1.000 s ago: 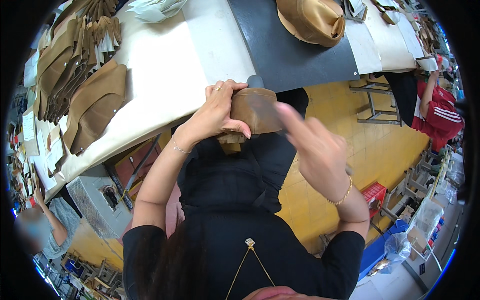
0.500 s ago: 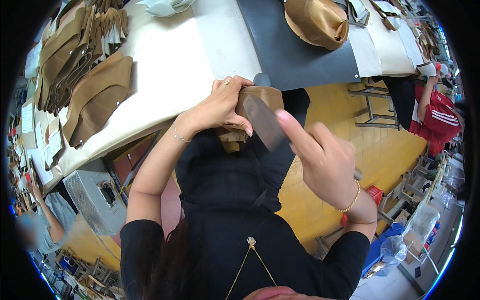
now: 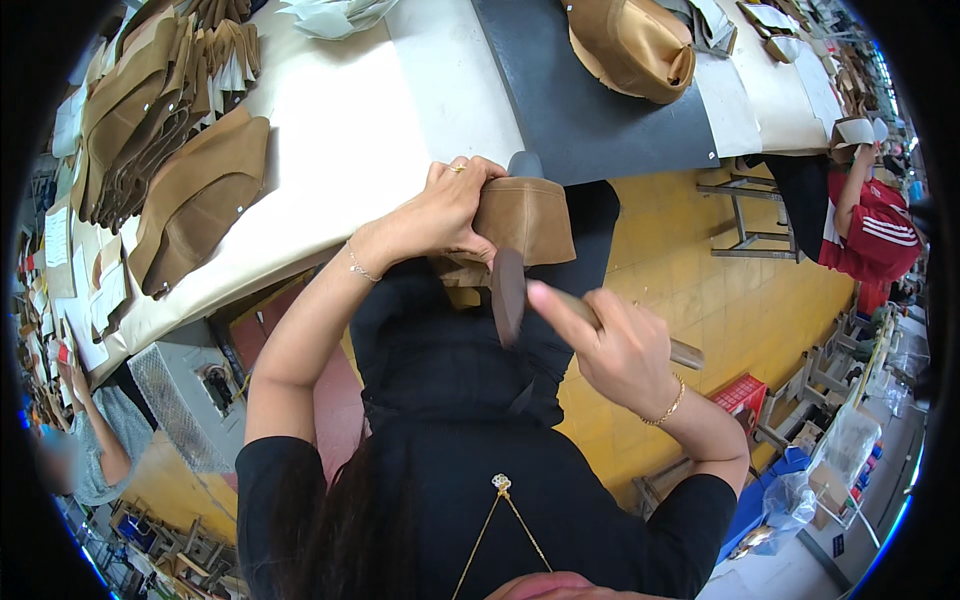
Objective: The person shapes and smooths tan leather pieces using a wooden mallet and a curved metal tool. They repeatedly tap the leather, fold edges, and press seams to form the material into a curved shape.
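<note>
A tan leather shoe upper (image 3: 530,222) is draped over a rounded grey form (image 3: 524,163), whose tip shows beyond it at the table's front edge. My left hand (image 3: 445,212) grips the upper's left side, fingers over the far edge and thumb on the near side. My right hand (image 3: 625,350) is closed round the wooden handle of a hammer (image 3: 508,298), index finger stretched along it. The hammer's dark broad head hangs beside my left thumb, near the upper's lower edge. Whether it touches the leather, I cannot tell.
Stacked brown leather uppers (image 3: 140,120) cover the left of the white table (image 3: 330,110). On a dark mat (image 3: 600,130) lies another tan upper (image 3: 635,50). A co-worker in a red shirt (image 3: 875,235) sits at right near a metal stool (image 3: 745,215); another person (image 3: 105,450) is at far left.
My right hand and the hammer have moved down and left, off the front of the upper. More of the upper's face shows. My left hand keeps its hold.
</note>
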`<state>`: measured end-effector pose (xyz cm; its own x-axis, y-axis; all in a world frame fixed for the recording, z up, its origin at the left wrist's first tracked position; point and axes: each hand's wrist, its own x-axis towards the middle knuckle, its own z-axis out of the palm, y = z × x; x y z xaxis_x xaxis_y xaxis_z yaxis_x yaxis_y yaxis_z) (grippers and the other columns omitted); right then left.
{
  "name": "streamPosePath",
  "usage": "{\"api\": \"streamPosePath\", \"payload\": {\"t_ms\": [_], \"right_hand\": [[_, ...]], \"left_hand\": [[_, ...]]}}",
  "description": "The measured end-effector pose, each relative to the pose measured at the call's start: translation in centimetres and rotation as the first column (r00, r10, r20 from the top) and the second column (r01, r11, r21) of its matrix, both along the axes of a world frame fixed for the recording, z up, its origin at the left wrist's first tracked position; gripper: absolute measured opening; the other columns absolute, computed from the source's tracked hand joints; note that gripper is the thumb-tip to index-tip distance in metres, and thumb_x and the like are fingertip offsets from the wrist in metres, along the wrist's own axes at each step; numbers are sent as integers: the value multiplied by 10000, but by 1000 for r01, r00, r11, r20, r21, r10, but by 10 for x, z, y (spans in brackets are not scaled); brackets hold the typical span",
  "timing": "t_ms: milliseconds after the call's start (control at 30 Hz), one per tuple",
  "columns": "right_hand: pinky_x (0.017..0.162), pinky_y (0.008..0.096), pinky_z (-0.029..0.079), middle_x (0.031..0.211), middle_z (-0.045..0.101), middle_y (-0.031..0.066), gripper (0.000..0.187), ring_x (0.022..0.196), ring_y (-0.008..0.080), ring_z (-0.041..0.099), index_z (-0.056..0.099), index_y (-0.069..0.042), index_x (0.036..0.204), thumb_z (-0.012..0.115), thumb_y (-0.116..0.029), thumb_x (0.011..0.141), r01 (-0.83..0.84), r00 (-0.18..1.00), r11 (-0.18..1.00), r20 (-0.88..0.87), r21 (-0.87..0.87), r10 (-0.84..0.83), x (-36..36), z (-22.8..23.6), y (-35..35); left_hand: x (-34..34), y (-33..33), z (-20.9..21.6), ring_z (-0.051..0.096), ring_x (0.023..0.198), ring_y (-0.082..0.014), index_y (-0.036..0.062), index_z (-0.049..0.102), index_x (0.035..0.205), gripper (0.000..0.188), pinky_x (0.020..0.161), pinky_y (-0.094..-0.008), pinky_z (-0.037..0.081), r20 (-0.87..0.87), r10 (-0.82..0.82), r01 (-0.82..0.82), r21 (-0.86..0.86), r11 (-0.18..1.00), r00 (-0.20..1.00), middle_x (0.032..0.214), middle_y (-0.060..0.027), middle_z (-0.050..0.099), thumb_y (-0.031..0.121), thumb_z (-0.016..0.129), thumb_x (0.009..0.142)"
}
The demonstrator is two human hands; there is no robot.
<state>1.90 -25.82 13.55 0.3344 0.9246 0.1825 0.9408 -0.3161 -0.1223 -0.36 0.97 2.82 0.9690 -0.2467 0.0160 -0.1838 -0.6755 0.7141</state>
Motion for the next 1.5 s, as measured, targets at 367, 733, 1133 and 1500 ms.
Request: {"api": "streamPosePath", "payload": {"t_ms": [367, 733, 1133, 1500], "right_hand": [[556, 351, 494, 740, 593, 43, 555, 620, 214, 600, 618, -273, 1350, 704, -71, 841, 321, 947, 880, -117, 351, -299, 76, -14, 23], [842, 381, 496, 1099, 648, 97, 381, 988, 270, 611, 663, -218, 1288, 657, -164, 911, 424, 831, 851, 241, 309, -502, 155, -82, 81], [1214, 507, 55, 1632, 181, 187, 805, 1522, 390, 56, 228, -15, 1560, 206, -610, 1019, 427, 784, 723, -621, 544, 4, 10, -131, 81], [1220, 501, 44, 1649, 74, 191, 853, 1528, 359, 54, 110, -90, 1593, 263, -669, 984, 534, 668, 667, -743, 519, 43, -31, -153, 62]], "left_hand": [[4, 4, 11, 468, 1069, -325, 23, 466, 1280, 920, 958, -418, 402, -255, 70, -116, -169, 979, 964, 1185, -137, 533, 611, 816, 666], [-7, -10, 11, 486, 1144, -322, 27, 520, 1211, 654, 1006, -413, 408, -20, 280, -279, -177, 944, 960, 1235, -157, 507, 428, 798, 776], [-28, -84, -43, 77, 1510, -429, -34, 142, 1560, 657, 1214, -516, 86, 387, 390, -248, -368, 896, 836, 1622, -271, 106, 269, 414, 1044], [-47, -75, -91, 146, 1498, -407, 22, 155, 1567, 891, 1202, -549, 135, 409, 276, -223, -174, 959, 870, 1610, -246, 161, 583, 489, 961]]}}
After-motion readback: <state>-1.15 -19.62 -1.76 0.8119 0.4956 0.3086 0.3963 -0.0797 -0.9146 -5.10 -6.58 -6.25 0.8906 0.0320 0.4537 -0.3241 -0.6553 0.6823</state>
